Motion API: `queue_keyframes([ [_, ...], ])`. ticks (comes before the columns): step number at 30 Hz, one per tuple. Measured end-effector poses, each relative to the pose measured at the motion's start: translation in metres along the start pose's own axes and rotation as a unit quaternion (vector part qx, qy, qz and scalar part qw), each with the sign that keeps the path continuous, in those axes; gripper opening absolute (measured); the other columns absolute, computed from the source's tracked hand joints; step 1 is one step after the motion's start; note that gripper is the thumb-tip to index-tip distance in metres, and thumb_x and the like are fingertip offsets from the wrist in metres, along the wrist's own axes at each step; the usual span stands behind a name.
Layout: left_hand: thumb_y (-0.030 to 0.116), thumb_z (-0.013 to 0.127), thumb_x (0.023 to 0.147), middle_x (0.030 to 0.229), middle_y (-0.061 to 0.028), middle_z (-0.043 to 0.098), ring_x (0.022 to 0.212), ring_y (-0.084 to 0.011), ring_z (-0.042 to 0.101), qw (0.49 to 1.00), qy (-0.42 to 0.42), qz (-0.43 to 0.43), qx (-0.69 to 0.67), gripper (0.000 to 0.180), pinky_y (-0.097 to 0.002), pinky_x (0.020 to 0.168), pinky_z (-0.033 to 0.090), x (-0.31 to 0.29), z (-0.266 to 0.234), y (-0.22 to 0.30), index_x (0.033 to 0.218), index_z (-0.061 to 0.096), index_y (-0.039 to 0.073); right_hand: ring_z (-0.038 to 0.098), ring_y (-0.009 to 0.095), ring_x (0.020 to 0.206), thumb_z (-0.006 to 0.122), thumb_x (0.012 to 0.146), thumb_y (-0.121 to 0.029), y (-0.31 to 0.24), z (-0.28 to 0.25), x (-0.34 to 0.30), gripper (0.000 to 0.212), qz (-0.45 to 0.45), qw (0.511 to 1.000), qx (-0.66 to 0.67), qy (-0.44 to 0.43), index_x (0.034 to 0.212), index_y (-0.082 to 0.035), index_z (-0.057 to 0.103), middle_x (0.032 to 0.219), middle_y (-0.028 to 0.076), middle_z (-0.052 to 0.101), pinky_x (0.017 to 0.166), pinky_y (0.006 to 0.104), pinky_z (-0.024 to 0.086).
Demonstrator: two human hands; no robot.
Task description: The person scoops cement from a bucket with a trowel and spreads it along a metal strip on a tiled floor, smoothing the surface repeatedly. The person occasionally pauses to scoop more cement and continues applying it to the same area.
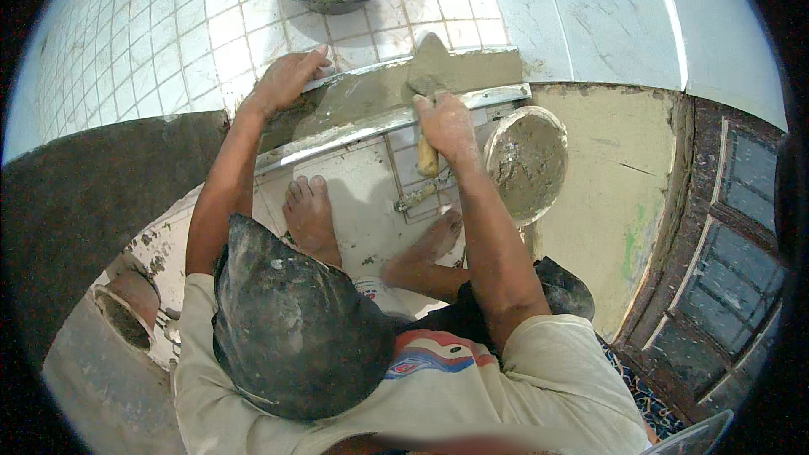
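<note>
My right hand (447,125) is closed round a pointed trowel (432,59) by its wooden handle. The blade, coated in grey mortar, lies against a band of wet mortar (371,88). That band runs between two whitish strips along the edge of the tiled surface. At the left part of the band, my left hand (291,78) grips the far whitish strip (362,70), fingertips on its edge; part of the grip is hidden. Beside my right forearm stands a pale bucket (529,164) with mortar inside. The near strip (404,116) spans the width below the band.
A black bucket (337,7) with a blue rim and greyish liquid stands on the white tiles (227,25). A stick-like tool (415,196) lies near my feet. On the right is a dark paned wooden frame (725,244). A brownish pot-like container (126,312) sits lower left.
</note>
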State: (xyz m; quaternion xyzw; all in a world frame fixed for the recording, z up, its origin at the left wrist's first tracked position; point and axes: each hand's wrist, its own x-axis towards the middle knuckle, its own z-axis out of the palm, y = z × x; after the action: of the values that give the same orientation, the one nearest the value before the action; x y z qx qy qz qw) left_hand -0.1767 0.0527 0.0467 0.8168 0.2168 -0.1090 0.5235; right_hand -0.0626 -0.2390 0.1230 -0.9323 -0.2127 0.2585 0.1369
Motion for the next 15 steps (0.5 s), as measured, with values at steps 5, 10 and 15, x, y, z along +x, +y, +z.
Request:
queue_keyframes([
  [5,0.066,0.032,0.105,0.112,-0.0265,0.075,0.109,-0.0392,0.069,1.000,0.009,0.004,-0.008,0.083,-0.0436,0.101,0.048,0.001,0.004,0.000,0.122,0.074,-0.003,0.066,0.054,0.101,0.064,0.098,-0.044,-0.015,0.019,-0.027,0.053,-0.018,0.999,0.043,-0.027,0.108,0.008,0.067,0.100,0.036,0.068,0.091,0.0571,0.052],
  [10,0.068,0.032,0.105,0.110,-0.0259,0.075,0.107,-0.0383,0.069,1.000,0.009,0.012,-0.019,0.083,-0.0421,0.100,0.049,-0.004,-0.005,-0.017,0.123,0.075,-0.001,0.068,0.052,0.095,0.066,0.099,-0.036,-0.043,-0.067,-0.123,0.043,-0.042,0.999,-0.005,0.019,0.113,0.004,0.063,0.101,0.033,0.070,0.082,0.0566,0.055],
  [15,0.070,0.032,0.104,0.105,-0.0245,0.075,0.102,-0.0362,0.070,0.998,0.032,0.009,-0.051,0.085,-0.0411,0.098,0.050,-0.007,-0.012,-0.022,0.123,0.074,-0.002,0.066,0.049,0.090,0.069,0.097,-0.023,0.006,-0.111,-0.201,0.034,0.006,0.974,-0.010,0.228,0.120,0.001,0.062,0.100,0.027,0.068,0.078,0.0509,0.054],
])
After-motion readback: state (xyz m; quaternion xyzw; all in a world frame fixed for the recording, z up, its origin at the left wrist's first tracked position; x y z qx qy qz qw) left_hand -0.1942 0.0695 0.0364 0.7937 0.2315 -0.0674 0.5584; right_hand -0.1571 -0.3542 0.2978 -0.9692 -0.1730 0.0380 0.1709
